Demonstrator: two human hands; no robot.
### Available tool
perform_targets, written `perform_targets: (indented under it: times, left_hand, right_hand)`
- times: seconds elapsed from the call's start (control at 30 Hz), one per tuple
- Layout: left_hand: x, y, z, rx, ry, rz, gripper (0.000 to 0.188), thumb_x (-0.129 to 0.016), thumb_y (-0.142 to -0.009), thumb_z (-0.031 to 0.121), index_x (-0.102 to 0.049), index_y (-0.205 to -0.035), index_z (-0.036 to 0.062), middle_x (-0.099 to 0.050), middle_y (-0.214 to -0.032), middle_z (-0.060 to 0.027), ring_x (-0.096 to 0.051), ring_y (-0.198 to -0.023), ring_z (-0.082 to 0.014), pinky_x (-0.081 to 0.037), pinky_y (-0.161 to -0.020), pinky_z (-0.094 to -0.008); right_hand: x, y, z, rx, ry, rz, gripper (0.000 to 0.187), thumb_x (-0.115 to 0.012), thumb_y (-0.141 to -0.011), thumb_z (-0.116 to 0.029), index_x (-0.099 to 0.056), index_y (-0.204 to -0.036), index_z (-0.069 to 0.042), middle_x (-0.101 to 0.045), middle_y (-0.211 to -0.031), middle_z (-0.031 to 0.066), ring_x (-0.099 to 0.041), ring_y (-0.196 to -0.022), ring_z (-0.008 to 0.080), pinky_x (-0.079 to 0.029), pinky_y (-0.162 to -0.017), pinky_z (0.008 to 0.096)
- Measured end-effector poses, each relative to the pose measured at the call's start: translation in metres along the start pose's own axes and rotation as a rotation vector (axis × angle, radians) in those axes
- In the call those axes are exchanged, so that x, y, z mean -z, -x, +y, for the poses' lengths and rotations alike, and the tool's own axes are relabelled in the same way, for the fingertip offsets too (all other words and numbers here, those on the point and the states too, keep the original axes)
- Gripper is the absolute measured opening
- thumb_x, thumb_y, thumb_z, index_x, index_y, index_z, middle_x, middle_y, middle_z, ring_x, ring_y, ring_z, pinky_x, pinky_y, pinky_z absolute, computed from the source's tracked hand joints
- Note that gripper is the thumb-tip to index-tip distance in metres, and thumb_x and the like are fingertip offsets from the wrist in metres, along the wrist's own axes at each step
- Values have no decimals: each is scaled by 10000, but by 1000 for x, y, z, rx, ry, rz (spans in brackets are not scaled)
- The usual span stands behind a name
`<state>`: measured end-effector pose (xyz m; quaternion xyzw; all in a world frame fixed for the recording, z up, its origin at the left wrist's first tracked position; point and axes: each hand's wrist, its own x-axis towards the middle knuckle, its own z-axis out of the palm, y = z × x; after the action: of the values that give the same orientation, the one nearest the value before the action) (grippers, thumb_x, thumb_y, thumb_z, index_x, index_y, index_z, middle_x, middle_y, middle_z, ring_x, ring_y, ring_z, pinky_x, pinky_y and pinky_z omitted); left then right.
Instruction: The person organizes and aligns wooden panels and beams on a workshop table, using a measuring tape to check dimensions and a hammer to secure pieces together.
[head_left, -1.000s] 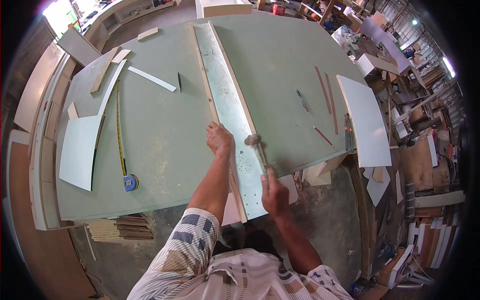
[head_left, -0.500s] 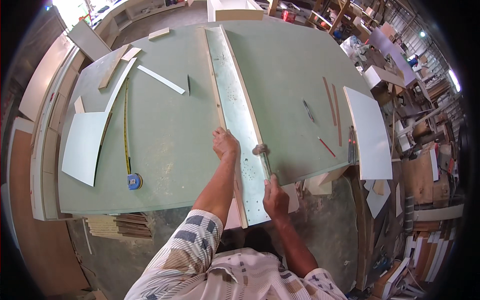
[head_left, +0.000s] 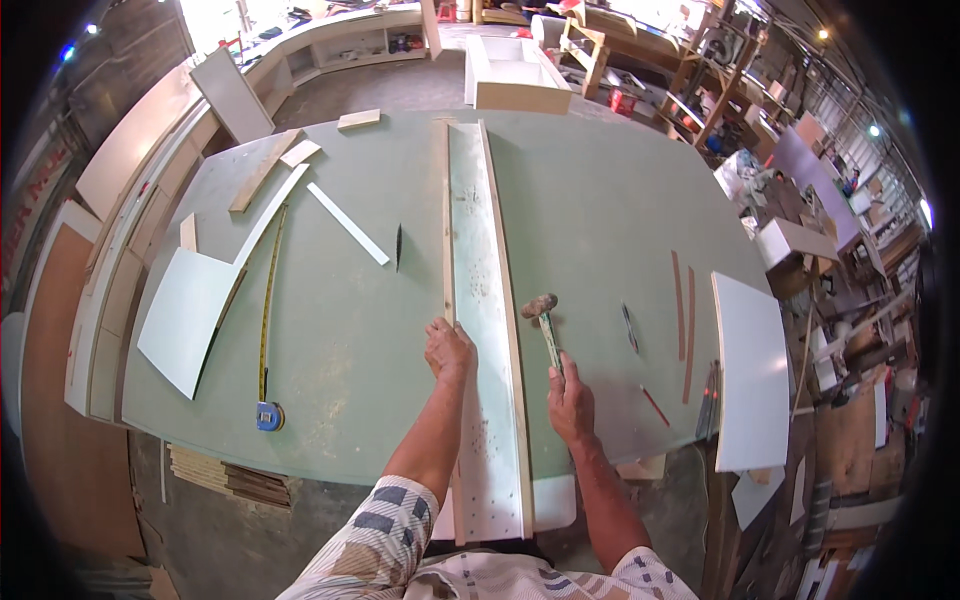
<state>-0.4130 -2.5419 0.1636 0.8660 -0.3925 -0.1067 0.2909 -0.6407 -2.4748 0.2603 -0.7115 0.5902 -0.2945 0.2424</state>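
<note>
A long, narrow white panel (head_left: 478, 230) with raised wooden strips along both sides lies lengthwise on the green worktable (head_left: 620, 180), its near end reaching past the table's edge toward me. Dark specks dot its inner face. My left hand (head_left: 450, 348) is closed around the left wooden strip (head_left: 447, 210), about midway along. In my right hand (head_left: 571, 402) is a hammer (head_left: 548, 325), gripped by its handle, head pointing away from me. The hammer sits just right of the right wooden strip (head_left: 508, 300), apart from it.
At left lie a tape measure (head_left: 269, 416) with its blade drawn out, white panel pieces (head_left: 190, 318) and wood offcuts (head_left: 265, 170). Rightward are pliers-like tool (head_left: 630, 327), a red pencil (head_left: 655, 405), brown strips (head_left: 690, 330) and a white board (head_left: 750, 370). A white cabinet box (head_left: 515, 85) stands beyond.
The hammer has gone from the panel's right strip out to the right, away from it. My left hand keeps its grip on the left strip. The view has tipped upward, showing more of the far room.
</note>
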Motion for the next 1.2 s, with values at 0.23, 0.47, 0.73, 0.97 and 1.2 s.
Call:
perform_targets:
  times: [0.23,0.47,0.73,0.97,1.2]
  left_hand:
    - [-22,-53,23,71,-23,66,327,-584,-980,315,-518,-1078,10,-589,-1096,-201,-674,-948,-391,-546,-809,-494]
    - [-32,-86,46,138,-115,18,313,-542,-1007,349,-529,-1078,45,-594,-1104,-180,-673,-955,-389,-549,-810,-501]
    - [-37,-90,45,154,-132,6,282,-558,-992,354,-525,-1051,80,-596,-1081,-170,-671,-962,-390,-554,-796,-503]
    - [-35,-90,45,148,-144,19,267,-563,-990,349,-532,-1025,86,-593,-1073,-170,-669,-944,-382,-550,-777,-500]
    - [-39,-89,46,100,-119,73,269,-557,-994,346,-534,-1025,80,-596,-1037,-171,-663,-919,-391,-542,-764,-512]
  right_hand:
    - [-34,-150,9,192,6,46,398,-487,-1048,-266,-476,-1409,-98,-694,-871,246,-672,-789,465,-518,-670,528]
    - [-96,-290,9,322,49,65,408,-489,-1041,-257,-492,-1400,-65,-705,-906,251,-685,-798,454,-540,-687,529]
    - [-125,-362,-19,200,167,-134,433,-442,-1046,-293,-492,-1433,-105,-696,-1065,261,-673,-934,466,-550,-792,542]
    - [-69,-364,-58,487,-58,279,440,-482,-1047,-246,-484,-1462,-99,-698,-861,272,-690,-799,456,-563,-673,496]
    - [-101,-360,-36,420,128,222,460,-485,-1039,-244,-478,-1441,-20,-706,-1040,244,-696,-798,428,-568,-678,488]
